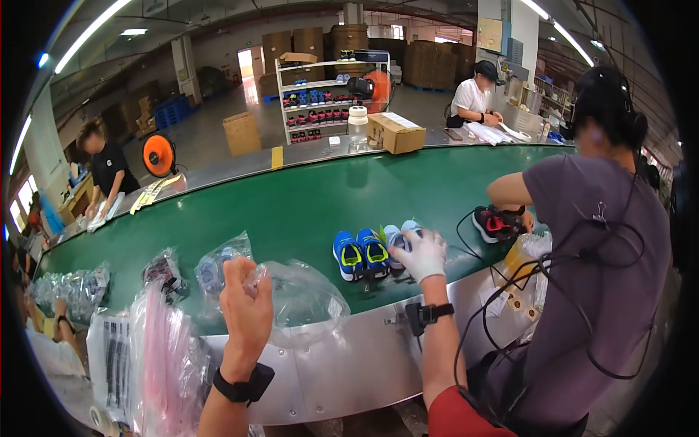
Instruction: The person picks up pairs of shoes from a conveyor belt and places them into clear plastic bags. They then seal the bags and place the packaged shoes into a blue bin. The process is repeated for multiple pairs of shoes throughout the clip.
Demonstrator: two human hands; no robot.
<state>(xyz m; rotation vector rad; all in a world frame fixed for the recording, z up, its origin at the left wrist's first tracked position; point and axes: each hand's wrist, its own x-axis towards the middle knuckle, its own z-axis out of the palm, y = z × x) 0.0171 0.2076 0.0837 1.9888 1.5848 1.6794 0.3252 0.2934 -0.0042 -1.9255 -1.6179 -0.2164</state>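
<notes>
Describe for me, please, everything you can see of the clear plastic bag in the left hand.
The clear plastic bag is thin, glossy and crinkled, its film catching the light. It looks empty and loosely puffed out. The left hand grips it at its left end; it spreads rightward, overlapping in this view the green belt and the metal panel below. Whether it touches either is unclear.

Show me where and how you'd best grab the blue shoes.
I'd probably pinch the two facing sides of the blue shoes together, fingers in one opening, thumb in the other, coming from above and the left. They sit upright side by side, openings up, while the light-blue shoes and right hand crowd their right.
</notes>
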